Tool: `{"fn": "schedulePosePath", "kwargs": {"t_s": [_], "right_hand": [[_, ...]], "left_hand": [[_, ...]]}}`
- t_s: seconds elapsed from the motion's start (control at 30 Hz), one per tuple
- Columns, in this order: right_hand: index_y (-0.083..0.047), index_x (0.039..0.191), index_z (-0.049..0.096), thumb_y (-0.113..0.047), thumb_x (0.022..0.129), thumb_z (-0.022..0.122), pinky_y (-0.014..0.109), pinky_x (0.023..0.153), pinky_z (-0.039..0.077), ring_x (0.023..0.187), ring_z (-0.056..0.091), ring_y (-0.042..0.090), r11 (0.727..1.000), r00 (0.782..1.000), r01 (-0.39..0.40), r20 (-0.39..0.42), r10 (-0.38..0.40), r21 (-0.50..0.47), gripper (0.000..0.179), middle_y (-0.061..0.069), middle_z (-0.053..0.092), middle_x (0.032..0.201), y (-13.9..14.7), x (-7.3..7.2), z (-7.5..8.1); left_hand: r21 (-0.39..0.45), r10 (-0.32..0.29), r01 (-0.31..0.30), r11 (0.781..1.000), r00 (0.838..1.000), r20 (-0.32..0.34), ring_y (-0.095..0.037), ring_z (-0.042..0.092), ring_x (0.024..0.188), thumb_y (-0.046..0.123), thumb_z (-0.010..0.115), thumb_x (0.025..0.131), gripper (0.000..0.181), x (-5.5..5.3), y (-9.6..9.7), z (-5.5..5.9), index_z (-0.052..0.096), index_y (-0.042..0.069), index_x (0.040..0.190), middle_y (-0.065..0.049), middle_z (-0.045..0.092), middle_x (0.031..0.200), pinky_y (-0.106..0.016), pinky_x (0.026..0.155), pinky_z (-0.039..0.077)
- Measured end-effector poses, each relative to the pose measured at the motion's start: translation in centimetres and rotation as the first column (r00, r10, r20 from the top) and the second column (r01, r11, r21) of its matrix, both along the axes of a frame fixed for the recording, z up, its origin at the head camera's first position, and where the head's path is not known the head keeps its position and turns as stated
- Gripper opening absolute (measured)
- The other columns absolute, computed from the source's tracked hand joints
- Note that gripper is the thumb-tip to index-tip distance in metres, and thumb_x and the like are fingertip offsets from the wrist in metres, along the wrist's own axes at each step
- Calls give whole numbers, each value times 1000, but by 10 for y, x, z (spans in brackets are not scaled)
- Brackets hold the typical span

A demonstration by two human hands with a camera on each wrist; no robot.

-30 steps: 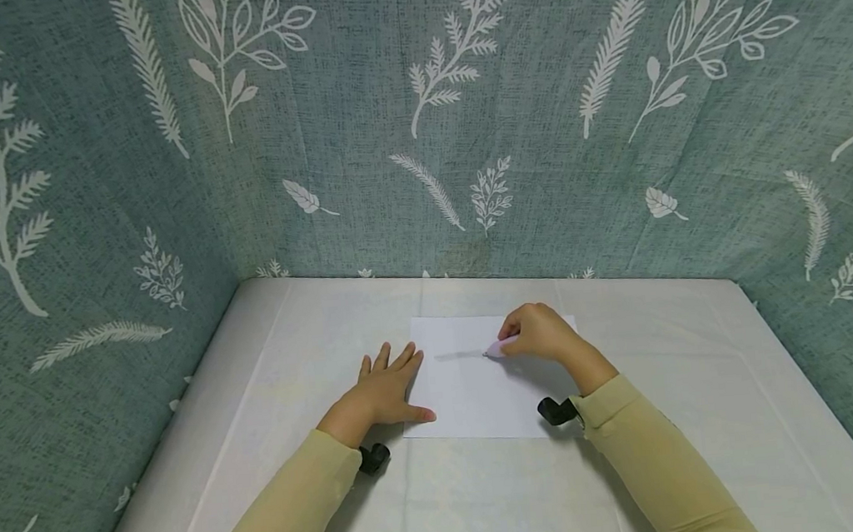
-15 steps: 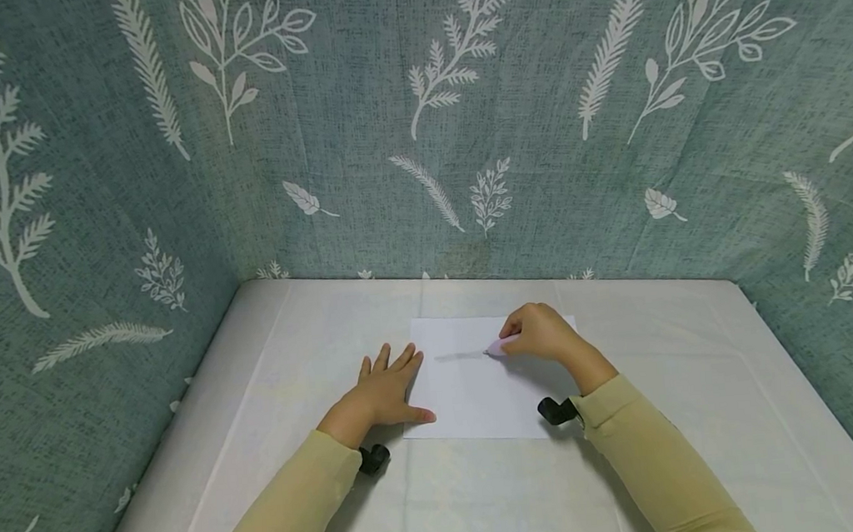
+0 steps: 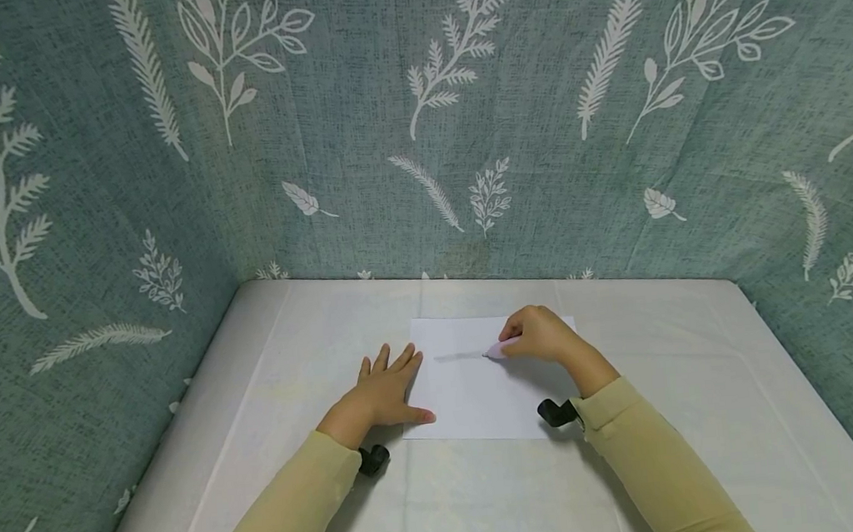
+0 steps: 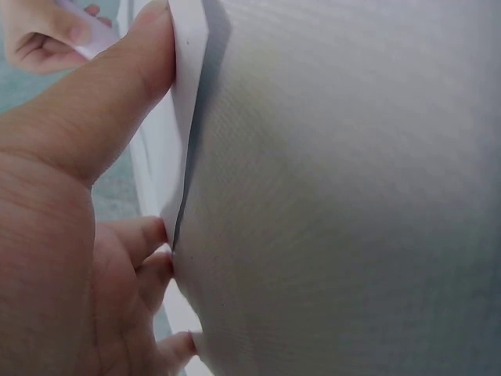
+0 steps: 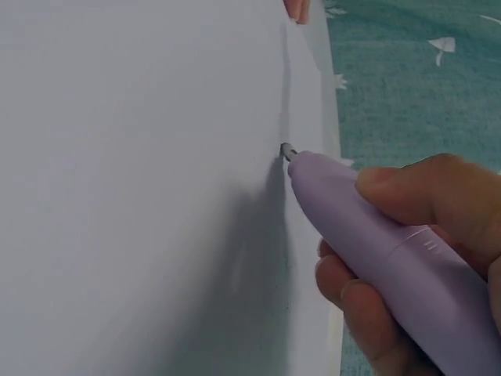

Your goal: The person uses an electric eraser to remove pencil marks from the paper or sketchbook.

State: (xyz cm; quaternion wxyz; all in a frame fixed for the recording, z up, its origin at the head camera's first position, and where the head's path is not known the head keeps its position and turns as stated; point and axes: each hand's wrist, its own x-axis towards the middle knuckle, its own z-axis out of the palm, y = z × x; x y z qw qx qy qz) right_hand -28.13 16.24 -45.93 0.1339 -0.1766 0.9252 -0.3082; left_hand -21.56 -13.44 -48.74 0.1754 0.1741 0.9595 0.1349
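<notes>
A white sheet of paper [image 3: 474, 396] lies on the white-covered table. A faint grey streak [image 3: 458, 356] runs across its upper part. My left hand [image 3: 379, 391] is spread at the paper's left edge. Its thumb [image 4: 129, 78] presses on the sheet, and the other fingertips touch near the edge in the left wrist view. With my right hand [image 3: 545, 333] I hold a thick lilac pen-shaped tool [image 5: 376, 235] between thumb and fingers. The tool's small metal tip [image 5: 287, 150] points at the paper by the streak's right end; whether it touches cannot be told.
The white table cover [image 3: 325, 316] extends around the paper on every side. Green leaf-patterned fabric [image 3: 353, 96] hangs behind and at both sides. A black camera mount sits at the left wrist [image 3: 374, 460] and another black mount [image 3: 556, 412] at the right.
Almost nothing differs. Both hands stay in place, and the tip of the lilac tool shifts only by a trace near the streak's right end.
</notes>
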Motion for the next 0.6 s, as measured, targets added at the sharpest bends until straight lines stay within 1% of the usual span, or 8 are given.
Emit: {"fn": "schedulePosePath", "kwargs": {"t_s": [0.17,0.27,0.47,0.6], "right_hand": [[-10,94,78,-20,85,81,38,80,54,90,67,19,999,998,40,39,-39,-16,14,0,74,94,2,4,-3],[-10,96,77,-22,86,80,39,82,55,93,68,20,998,998,51,41,-50,-28,17,2,75,97,3,8,-6],[-7,96,76,-21,85,81,38,79,53,84,65,17,996,998,69,2,-69,-60,18,2,74,93,5,13,-10],[-6,96,75,-19,85,80,37,78,51,84,63,17,995,997,72,-20,-74,-71,18,2,72,91,5,13,-15]], "left_hand": [[5,-2,2,1000,1000,4,-46,1,151,65,76,76,111,1,0,1,26,14,160,-6,14,167,-67,116,4],[3,-5,5,1000,1000,5,-46,1,151,65,76,76,110,2,0,1,26,14,160,-6,14,167,-67,116,4],[2,-6,6,1000,1000,-3,-45,1,151,65,76,77,110,1,0,0,26,14,160,-6,14,167,-67,116,4],[-9,-4,4,1000,1000,-7,-45,1,151,66,75,77,110,0,-1,-1,25,15,160,-5,13,167,-67,116,5]]}}
